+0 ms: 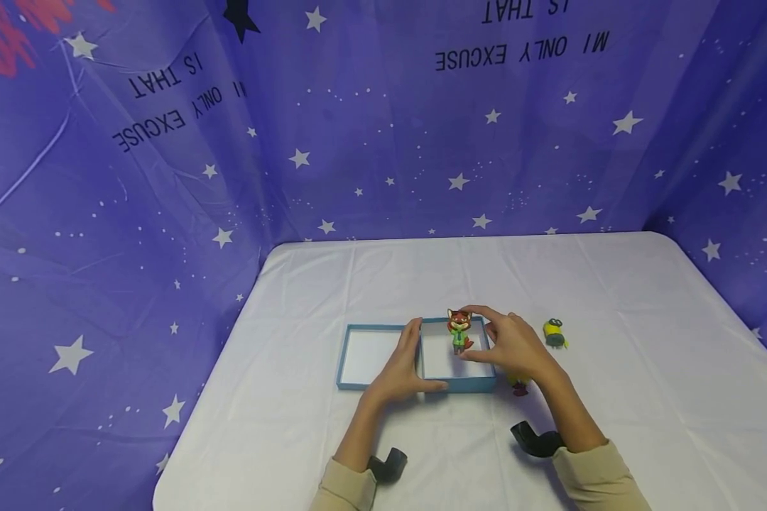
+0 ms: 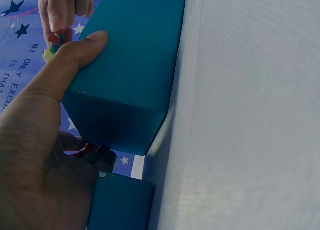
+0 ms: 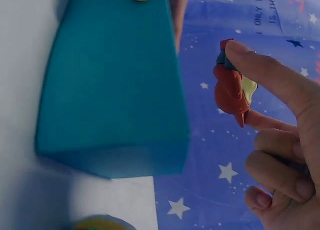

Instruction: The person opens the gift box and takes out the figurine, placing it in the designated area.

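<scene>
A fox figurine in a green shirt is pinched between thumb and index finger of my right hand. It is upright in the head view, over the open blue box with a white inside. In the right wrist view the figurine appears from the side, beyond the box wall. My left hand grips the box's left end, thumb on the front wall, fingers along the left side. Left of the box lies a shallow blue-rimmed tray or lid, white inside, partly hidden by that hand.
A yellow-and-dark minion figurine is on the white table, right of my right hand. Another small yellow-and-red figure is mostly hidden under the right wrist. Black curved pieces sit by both wrists. A starry purple curtain surrounds the table.
</scene>
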### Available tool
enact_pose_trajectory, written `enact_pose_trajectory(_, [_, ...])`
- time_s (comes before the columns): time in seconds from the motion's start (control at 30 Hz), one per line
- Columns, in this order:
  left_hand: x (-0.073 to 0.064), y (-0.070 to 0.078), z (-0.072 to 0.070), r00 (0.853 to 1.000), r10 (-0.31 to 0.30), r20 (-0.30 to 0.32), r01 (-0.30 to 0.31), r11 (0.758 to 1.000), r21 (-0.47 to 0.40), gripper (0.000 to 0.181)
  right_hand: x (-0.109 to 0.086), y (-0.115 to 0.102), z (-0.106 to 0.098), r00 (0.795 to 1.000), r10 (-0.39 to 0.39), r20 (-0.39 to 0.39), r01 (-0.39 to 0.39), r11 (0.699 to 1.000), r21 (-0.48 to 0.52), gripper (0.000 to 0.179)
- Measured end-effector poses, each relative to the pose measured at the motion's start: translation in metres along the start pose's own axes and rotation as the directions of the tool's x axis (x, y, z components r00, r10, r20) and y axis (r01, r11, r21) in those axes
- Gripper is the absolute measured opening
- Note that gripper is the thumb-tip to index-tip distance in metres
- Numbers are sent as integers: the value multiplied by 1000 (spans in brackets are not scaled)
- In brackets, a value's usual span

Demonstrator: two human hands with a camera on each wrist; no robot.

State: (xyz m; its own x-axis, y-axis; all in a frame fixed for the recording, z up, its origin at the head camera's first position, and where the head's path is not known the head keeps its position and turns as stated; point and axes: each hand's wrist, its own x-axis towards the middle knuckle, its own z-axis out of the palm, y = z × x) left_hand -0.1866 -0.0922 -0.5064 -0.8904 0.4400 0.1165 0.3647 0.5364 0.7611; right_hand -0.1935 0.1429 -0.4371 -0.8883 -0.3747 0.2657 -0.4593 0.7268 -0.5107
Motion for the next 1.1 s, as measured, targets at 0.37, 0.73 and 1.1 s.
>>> enact_pose_trajectory(0.37, [-1,-1,1,1000,-10,-4,10,1000,6,121,-11,12,-30,998,-28,-63,32,997,69,73])
enact_pose_trajectory(0.73, [-1,-1,1,1000,-8,0,8,1000,5,121,-35,40,-57,996,-10,-93,15,999,48,73])
enact_pose_trajectory(1.1, [0,0,1,1000,-3,-2,3,1000,10,121,-58,63,-72,994,74,-79,-73,997,17,76])
